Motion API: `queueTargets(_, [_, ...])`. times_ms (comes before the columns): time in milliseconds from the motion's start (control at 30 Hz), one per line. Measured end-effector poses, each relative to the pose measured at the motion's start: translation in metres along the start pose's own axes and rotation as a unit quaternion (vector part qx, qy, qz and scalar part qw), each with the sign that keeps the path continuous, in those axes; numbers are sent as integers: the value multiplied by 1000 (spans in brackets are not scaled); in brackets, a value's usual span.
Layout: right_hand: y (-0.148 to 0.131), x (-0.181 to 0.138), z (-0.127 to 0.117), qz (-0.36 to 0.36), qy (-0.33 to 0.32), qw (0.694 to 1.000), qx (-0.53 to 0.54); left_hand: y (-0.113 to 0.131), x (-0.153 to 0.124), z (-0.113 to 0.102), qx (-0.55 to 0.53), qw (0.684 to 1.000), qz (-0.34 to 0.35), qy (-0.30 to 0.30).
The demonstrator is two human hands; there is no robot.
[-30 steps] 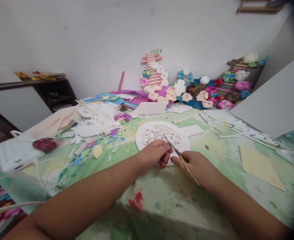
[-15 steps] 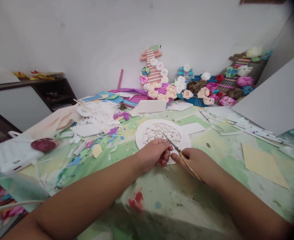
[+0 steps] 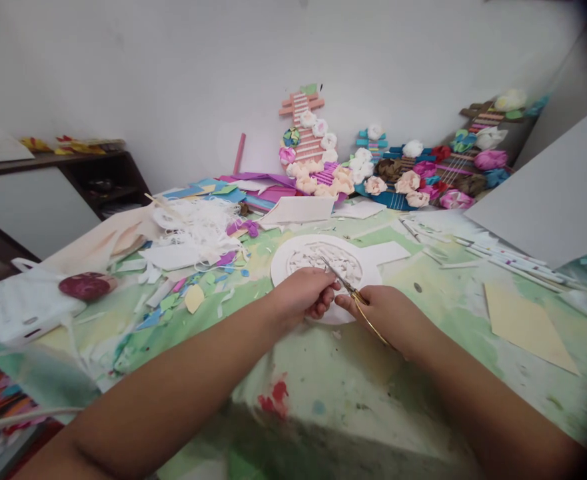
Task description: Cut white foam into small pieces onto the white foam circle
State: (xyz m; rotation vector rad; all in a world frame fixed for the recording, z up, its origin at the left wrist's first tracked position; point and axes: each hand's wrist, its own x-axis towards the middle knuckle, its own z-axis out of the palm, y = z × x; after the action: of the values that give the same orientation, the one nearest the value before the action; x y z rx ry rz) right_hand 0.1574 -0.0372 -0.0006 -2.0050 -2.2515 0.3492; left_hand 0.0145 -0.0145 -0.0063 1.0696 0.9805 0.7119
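Note:
A white paper disc (image 3: 280, 263) with a strip-like handle (image 3: 386, 253) lies on the table, and short white paper pieces (image 3: 306, 255) are gathered in its ringed middle. My right hand (image 3: 386, 313) grips scissors (image 3: 358, 297) with gold handles, the blades pointing away over the disc. Beside the blades, my left hand (image 3: 306, 293) is closed, thumb and fingers pinched together above the disc's near edge. Whatever the left fingers pinch is too small or hidden to make out.
White shredded strips (image 3: 193, 223) and coloured scraps lie to the left, near a white device (image 3: 28, 307) with a cable. Rolled paper sticks (image 3: 518, 260) and a cream sheet (image 3: 528, 327) are on the right. Guitar-shaped flower crafts (image 3: 308, 143) lean against the wall.
Both hands and the scissors have shifted slightly left in the view. The camera view has moved a little. The disc stays in place on the table.

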Motion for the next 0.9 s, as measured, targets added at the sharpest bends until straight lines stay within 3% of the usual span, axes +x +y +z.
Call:
queueTargets(567, [2, 7, 0, -6, 10, 1000, -19, 2, 2, -2, -44, 998, -43, -15])
queueTargets(900, [11, 9, -14, 4, -119, 988, 95, 2, -1, -3, -3, 1000, -17, -26])
